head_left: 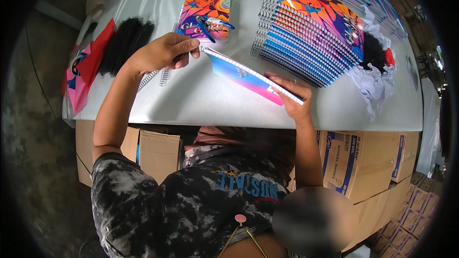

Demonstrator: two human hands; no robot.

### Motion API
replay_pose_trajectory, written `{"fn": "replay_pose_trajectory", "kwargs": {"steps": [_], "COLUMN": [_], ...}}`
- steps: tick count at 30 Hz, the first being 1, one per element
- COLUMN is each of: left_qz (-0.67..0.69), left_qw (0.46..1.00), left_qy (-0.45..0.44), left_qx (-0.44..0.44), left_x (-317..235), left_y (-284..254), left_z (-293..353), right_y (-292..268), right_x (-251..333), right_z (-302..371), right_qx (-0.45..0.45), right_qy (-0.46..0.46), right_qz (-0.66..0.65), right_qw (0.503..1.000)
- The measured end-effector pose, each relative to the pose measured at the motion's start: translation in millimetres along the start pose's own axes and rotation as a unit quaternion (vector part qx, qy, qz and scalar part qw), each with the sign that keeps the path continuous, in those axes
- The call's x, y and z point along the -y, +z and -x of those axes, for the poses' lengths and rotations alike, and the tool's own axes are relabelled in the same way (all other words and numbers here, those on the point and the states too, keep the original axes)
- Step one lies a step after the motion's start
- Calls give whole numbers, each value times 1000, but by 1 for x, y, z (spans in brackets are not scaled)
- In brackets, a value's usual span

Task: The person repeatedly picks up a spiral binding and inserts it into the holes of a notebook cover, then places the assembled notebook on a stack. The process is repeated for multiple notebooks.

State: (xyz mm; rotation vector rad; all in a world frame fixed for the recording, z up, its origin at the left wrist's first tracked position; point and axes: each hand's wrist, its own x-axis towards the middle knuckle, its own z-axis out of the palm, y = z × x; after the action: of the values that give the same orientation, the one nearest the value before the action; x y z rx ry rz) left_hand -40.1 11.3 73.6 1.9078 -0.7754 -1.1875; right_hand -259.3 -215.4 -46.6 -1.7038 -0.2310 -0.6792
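Note:
A thin notebook [246, 77] with a blue-to-pink cover is tilted above the table, its white spine edge along the top. My right hand [294, 94] grips its right end, fingers over the spine edge. At the other end, my left hand [167, 51] is closed in a pinch on the tip of a spiral wire [202, 48] that sticks out of the spine. Just beyond lie blue-handled pliers [206, 27] on an unbound notebook [204, 5] with a colourful illustrated cover. Loose spiral wires [165, 77] rest below my left wrist.
To the right stands a stack of spiral-bound notebooks [311, 43], with white cloth [368, 86] beside it. A pile of black spiral wires [126, 45] and a red-pink wrapper [88, 74] lie left on the white table [220, 114]. Cardboard boxes [361, 157] sit underneath.

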Motion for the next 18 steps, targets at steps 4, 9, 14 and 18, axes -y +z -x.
{"fn": "replay_pose_trajectory", "kwargs": {"steps": [4,9,14,18], "left_qz": [19,-245,-346,-225], "left_qw": [1000,937,903,945], "left_qy": [8,221,229,218], "left_qx": [4,-112,-111,-90], "left_x": [6,0,-6,-2], "left_y": [-6,11,14,12], "left_z": [-4,2,4,5], "right_y": [2,6,3,5], "right_x": [6,12,3,4], "right_z": [-2,1,7,4], "right_qx": [-4,-61,-52,-46], "right_qy": [28,100,90,56], "right_qz": [-12,-57,11,4], "right_qw": [1000,991,994,997]}}
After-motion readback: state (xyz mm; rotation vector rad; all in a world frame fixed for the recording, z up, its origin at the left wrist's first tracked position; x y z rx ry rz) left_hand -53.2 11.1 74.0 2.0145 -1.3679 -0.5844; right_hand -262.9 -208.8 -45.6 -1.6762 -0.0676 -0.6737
